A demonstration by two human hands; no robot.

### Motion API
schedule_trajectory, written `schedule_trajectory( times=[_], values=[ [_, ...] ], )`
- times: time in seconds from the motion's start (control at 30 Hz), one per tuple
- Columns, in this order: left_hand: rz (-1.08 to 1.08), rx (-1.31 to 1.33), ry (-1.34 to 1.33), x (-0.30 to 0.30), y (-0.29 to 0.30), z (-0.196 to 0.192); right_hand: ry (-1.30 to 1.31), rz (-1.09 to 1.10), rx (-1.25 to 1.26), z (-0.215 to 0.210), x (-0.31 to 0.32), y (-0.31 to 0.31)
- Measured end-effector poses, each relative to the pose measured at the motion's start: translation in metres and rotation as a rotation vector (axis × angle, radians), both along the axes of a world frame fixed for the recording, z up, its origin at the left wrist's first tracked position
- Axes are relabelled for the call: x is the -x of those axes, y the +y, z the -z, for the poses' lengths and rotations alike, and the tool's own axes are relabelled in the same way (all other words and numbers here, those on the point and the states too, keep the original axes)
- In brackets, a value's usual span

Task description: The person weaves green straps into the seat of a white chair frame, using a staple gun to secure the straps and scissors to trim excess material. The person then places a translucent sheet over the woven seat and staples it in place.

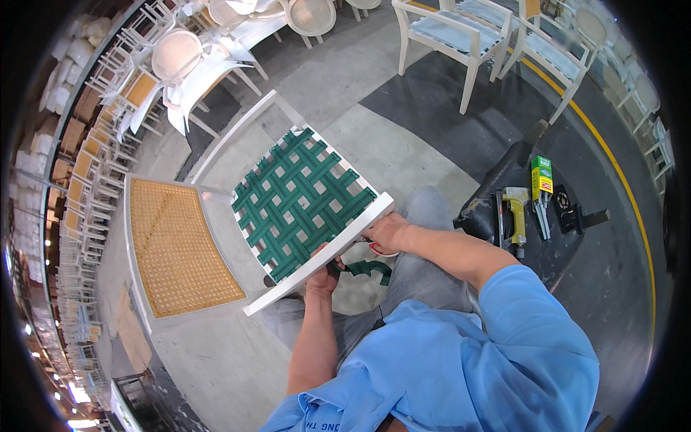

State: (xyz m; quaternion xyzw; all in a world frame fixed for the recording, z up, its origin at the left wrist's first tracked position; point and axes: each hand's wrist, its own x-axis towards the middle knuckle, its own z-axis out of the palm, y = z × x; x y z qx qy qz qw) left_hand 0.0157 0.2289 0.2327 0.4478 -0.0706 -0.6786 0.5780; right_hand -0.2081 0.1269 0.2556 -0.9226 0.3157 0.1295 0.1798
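1. a green webbing seat [306,201], woven in a crisscross, is set in a white chair frame [358,229], just beyond the fingers of both hands.
2. the frame's near rail is touched by the left hand [322,279] from beneath; its fingers are partly hidden, and whether they are clamped or apart cannot be told.
3. the same rail is met by the right hand [387,232] near its upper end; those fingers are bent under, and their grip cannot be told.
4. a red-handled tool [379,249] is partly seen just below the right fingers.
5. a loose green strap [371,269] is hung between the two hands, right of the left fingers.
6. a woven cane panel [176,248] is placed left of the left fingers.
7. a yellow-bodied pneumatic stapler [515,216] is laid well right of the right fingers, with a green-and-yellow box [541,176] and metal staple strips [542,218] beside it.
8. white armchairs [453,32] are stood far beyond the right fingers.
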Motion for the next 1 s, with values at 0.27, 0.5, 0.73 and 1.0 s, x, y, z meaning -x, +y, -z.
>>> schedule_trajectory(
  times=[0.27, 0.5, 0.73, 1.0],
  values=[
    [-0.031, -0.029, 0.042, -0.022, 0.021, -0.002, -0.013, -0.005, 0.018, -0.017, -0.020, 0.009],
    [0.035, -0.036, -0.004, -0.012, 0.018, -0.005, -0.032, -0.074, -0.001, -0.039, -0.001, 0.007],
    [0.222, -0.053, -0.255, 0.003, 0.060, -0.027, -0.203, 0.156, 0.002, -0.101, 0.081, 0.054],
    [0.601, 0.149, -0.463, 0.031, 0.070, -0.053, -0.349, 0.907, 0.180, -0.125, 0.258, 0.150]
  ],
)
